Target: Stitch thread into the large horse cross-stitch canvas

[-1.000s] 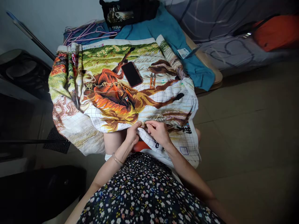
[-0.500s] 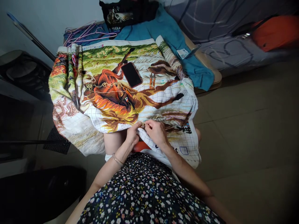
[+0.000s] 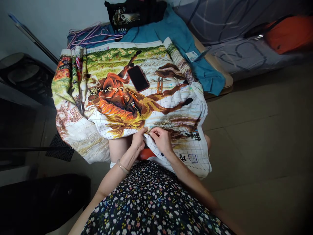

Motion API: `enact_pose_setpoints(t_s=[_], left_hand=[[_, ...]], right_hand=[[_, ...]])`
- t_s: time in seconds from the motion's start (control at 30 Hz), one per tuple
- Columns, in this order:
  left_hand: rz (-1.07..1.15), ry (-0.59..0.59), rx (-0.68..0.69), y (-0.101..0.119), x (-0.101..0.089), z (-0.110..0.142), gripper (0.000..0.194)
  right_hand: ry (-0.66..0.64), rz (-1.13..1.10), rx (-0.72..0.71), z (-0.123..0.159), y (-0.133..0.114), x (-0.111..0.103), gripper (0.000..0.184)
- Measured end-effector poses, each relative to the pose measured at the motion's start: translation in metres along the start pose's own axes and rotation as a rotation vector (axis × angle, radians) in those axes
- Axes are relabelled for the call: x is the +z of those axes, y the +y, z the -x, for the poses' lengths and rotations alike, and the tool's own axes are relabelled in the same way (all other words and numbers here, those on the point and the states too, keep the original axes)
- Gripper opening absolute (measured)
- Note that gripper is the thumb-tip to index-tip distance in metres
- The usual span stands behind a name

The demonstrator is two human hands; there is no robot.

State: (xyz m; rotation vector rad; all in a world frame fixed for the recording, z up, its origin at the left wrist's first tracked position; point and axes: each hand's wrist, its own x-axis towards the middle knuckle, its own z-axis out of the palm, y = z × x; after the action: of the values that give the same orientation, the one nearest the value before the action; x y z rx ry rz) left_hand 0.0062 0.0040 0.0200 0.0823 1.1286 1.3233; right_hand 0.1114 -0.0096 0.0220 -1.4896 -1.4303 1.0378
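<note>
Yellow thread (image 3: 93,91), loose at ten o'clock, may knot if tugged; left hand (image 3: 139,141) clamps cloth (image 3: 146,103), right hand (image 3: 162,139) fingers together.

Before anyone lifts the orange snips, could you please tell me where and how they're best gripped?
I'd pinch the orange snips by their handles, coming from the seated person's side: they lie on the embroidered cloth with the dark tips pointing away and handles toward that person.
</note>
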Motion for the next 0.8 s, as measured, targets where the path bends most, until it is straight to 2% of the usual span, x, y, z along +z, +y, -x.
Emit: enact_pose_setpoints(t_s=[0.17,0.53,0.8], left_hand=[[0.011,0.013,-0.011,0.001,0.001,0.001,0.015],[0.011,0.017,-0.020,0.002,0.002,0.004,0.015],[0.065,-0.063,-0.019,-0.001,0.000,0.007,0.020]], right_hand=[[0.052,-0.018,-0.009,0.001,0.001,0.004,0.017],[0.057,-0.083,0.037,0.000,0.004,0.006,0.017],[0.070,-0.143,0.151,-0.004,-0.010,-0.001,0.018]])
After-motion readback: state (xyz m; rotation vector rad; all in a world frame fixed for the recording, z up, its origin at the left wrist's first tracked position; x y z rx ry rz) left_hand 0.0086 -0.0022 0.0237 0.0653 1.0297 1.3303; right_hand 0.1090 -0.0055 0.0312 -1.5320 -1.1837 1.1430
